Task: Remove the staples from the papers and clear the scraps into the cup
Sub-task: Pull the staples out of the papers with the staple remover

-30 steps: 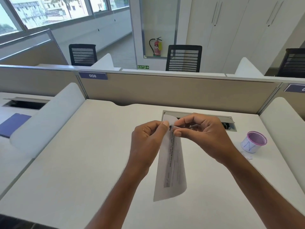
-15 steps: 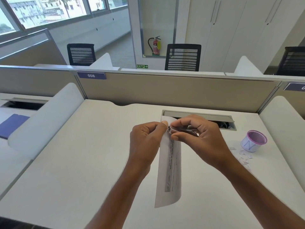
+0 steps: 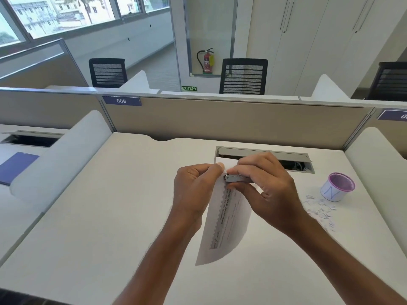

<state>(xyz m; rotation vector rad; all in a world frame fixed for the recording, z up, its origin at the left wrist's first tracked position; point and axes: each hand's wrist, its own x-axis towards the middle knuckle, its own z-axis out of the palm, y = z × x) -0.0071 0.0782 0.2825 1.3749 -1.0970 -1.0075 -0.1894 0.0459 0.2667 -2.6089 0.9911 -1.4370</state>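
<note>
A folded set of white papers [image 3: 224, 225] with a printed strip hangs above the desk. My left hand [image 3: 196, 190] pinches its top left edge. My right hand [image 3: 264, 190] grips a small grey metal staple remover [image 3: 236, 178], whose tip lies against the paper's top edge beside my left thumb. The staple itself is too small to see. A white cup [image 3: 335, 188] with a purple rim and a letter N stands on the desk at the right. Small white paper scraps [image 3: 319, 210] lie scattered on the desk in front of the cup.
The white desk [image 3: 110, 216] is bounded by a beige partition [image 3: 220, 122] at the back and curved white dividers [image 3: 59, 150] on both sides. An open grey cable tray [image 3: 297, 159] sits behind my hands. A purple folder [image 3: 15, 166] lies on the neighbouring desk at left.
The papers have swung slightly so the lower end points more to the left. My right hand has shifted the remover a little along the top edge. The scraps have come into view.
</note>
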